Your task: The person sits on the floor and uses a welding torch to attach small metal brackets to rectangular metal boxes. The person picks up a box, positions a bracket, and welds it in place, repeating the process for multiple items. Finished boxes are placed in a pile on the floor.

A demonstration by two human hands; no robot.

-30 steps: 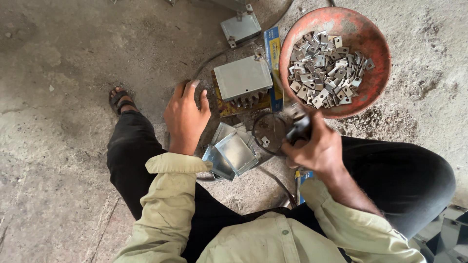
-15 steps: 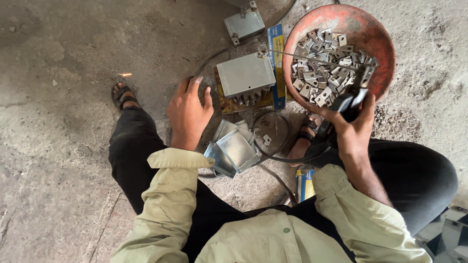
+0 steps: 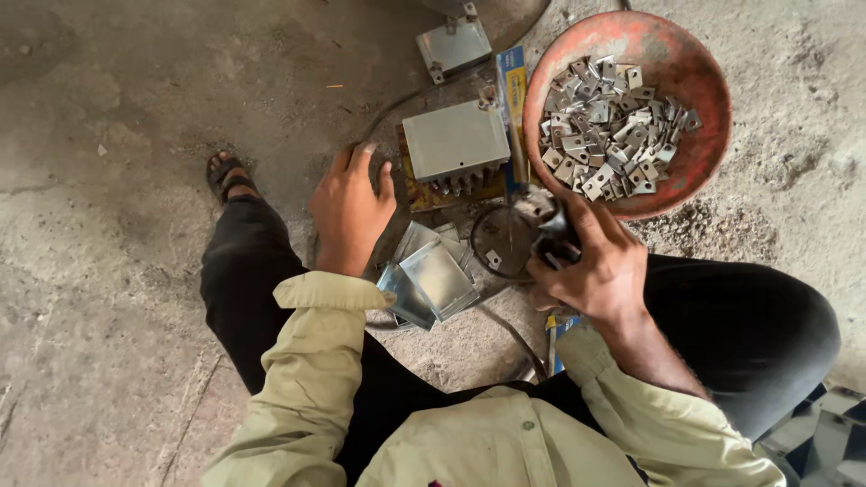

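Observation:
My right hand [image 3: 600, 271] is closed around a dark-handled tool [image 3: 552, 236], its tip by a small shiny metal piece [image 3: 532, 204], just below the rim of a red bowl [image 3: 654, 45]. The bowl is full of small bent metal brackets [image 3: 604, 126]. Fingers spread, my left hand [image 3: 350, 209] rests palm down on the floor, holding nothing, beside a grey metal box [image 3: 456, 140]. Between my hands lie folded sheet-metal pieces [image 3: 435, 275] and a round dark disc [image 3: 494, 242].
A second small metal box [image 3: 454, 43] lies farther back. A blue and yellow strip [image 3: 512, 90] runs between the boxes and the bowl. My sandalled foot [image 3: 225, 176] is on the left; my black-trousered legs frame the work spot on the rough concrete floor [image 3: 117, 271].
My right hand reached up to the bowl's near rim half a second ago and has come back down to the disc. My left hand stayed put.

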